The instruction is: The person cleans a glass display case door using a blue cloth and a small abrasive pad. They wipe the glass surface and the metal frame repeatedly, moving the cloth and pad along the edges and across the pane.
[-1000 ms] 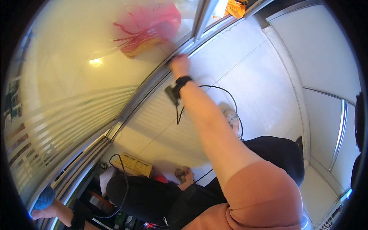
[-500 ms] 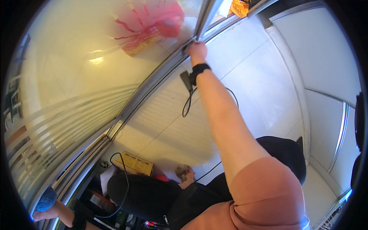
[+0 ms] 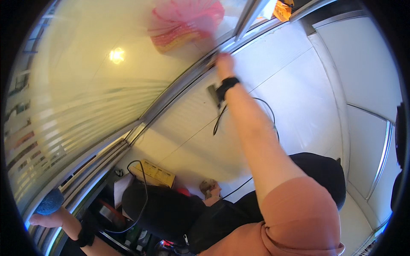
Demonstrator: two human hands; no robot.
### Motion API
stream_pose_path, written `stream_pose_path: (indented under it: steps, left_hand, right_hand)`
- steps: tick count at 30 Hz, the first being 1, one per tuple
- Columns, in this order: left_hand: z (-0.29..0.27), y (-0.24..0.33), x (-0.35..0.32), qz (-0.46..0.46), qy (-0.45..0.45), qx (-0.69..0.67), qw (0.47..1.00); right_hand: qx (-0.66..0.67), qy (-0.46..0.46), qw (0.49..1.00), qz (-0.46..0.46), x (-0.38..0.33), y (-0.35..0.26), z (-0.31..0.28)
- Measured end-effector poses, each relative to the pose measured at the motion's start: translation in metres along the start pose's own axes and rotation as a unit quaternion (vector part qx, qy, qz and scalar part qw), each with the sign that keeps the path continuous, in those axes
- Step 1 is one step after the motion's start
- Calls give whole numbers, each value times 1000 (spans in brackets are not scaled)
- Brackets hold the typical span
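Observation:
A sliding door with a frosted, striped glass panel (image 3: 98,89) fills the left side. At the lower left, my left hand (image 3: 48,219) is closed round a fuzzy, blue rounded sponge (image 3: 50,202) by the door's metal edge. My right arm reaches far forward, and my right hand (image 3: 225,65) is at the metal bottom rail (image 3: 183,86), a little short of the upright post (image 3: 247,20). Motion smears its fingers, so whether they hold anything is unclear. Each wrist wears a black band; a small dark device (image 3: 214,94) with a cable hangs by the right one.
A red and yellow bag (image 3: 185,27) shows through the glass. A yellow box (image 3: 157,173) lies on the pale tiled floor (image 3: 179,132). White cabinet doors (image 3: 363,68) line the right. Below are a dark shelf with bottles (image 3: 143,240) and my black-clad legs (image 3: 158,209).
My right hand has moved back along the bottom rail, away from the post. My left hand with the sponge has shifted slightly up and left. The whole view has shifted a little.

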State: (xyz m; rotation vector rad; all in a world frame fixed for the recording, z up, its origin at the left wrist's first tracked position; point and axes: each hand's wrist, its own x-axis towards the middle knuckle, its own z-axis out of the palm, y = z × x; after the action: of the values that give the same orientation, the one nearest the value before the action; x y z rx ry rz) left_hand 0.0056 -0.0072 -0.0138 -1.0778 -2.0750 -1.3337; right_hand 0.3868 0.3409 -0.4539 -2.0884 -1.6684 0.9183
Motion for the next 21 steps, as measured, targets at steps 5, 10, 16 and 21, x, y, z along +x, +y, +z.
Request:
stream_pose_path:
  steps: [5, 10, 16, 21]
  left_hand:
    - [-9, -17, 5, -84, 11, -133, 987]
    - [-8, -24, 9, 115, -20, 259, 959]
    - [8, -8, 3, -21, -19, 93, 995]
    - [24, 12, -9, -79, -7, -27, 996]
  right_hand:
    - [103, 136, 978, 119, 37, -6, -26]
    - [187, -87, 972, 112, -101, -40, 46]
    - [338, -112, 926, 128, -157, -72, 58]
    - [307, 63, 942, 121, -73, -63, 1]
